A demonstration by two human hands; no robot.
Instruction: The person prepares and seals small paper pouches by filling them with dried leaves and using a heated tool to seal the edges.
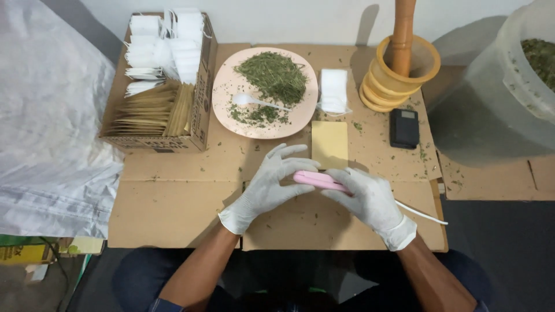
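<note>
Two hands in white gloves meet over a flat sheet of brown cardboard (pixel 173 202). The left hand (pixel 269 185) and the right hand (pixel 367 196) are close together. Both hold a small pink tool (pixel 318 179) that is long and flat. The right hand grips it from the right end. The left hand touches its left end with the fingers spread. The pink tool sits just above the cardboard, in the middle. A thin white cord (pixel 422 214) runs out from under the right hand toward the right.

Just behind the pink tool lies a small tan packet (pixel 329 143). Behind that is a pink plate (pixel 222 95) with a heap of green dried leaves (pixel 272 75) on it. A white spoon (pixel 254 101) lies on the plate too. Beside the plate, on the right, is a small white bag (pixel 334 89).

On the left stands a cardboard box (pixel 202 98). It is full of white bags at the back and tan packets at the front. On the right is a yellow wooden bowl (pixel 402 72) with a wooden stick (pixel 403 34) standing in it. Near it lies a small black scale (pixel 403 127). A big see-through tub (pixel 497 98) with more green leaves is at the far right.
</note>
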